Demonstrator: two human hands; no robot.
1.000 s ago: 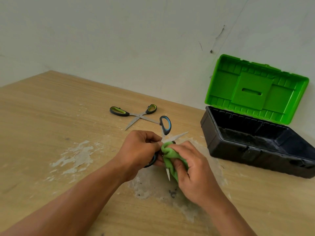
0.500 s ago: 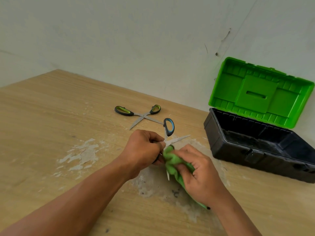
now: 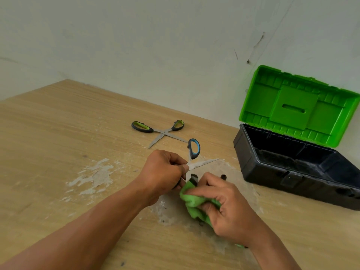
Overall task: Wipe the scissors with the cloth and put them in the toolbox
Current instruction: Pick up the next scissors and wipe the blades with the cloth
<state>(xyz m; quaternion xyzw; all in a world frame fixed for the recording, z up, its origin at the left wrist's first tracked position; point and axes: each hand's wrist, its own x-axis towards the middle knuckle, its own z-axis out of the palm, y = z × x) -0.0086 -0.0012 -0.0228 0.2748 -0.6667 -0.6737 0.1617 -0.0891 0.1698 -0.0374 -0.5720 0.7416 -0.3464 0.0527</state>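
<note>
Your L hand (image 3: 163, 170) is clamped on the blue-handled scissors (image 3: 193, 149) near the pivot, fingers curled tight. One handle loop sticks up just past your knuckles, and one blade pokes out to the R of that hand. Your R hand (image 3: 228, 207), just beside the L, is bunched round the green cloth (image 3: 194, 201). The cloth is up vs the scissors' lower part, but the exact contact spot is hidden by fingers. Both hands are over a scuffed pale patch of the table (image 3: 58, 143). Off to the R of your R hand, near, the toolbox (image 3: 272, 178) sits open, w/ black base and green lid (image 3: 298, 106) up. Beyond your L hand, apart, the green-handled scissors (image 3: 159, 131) lie spread open on the table.
</note>
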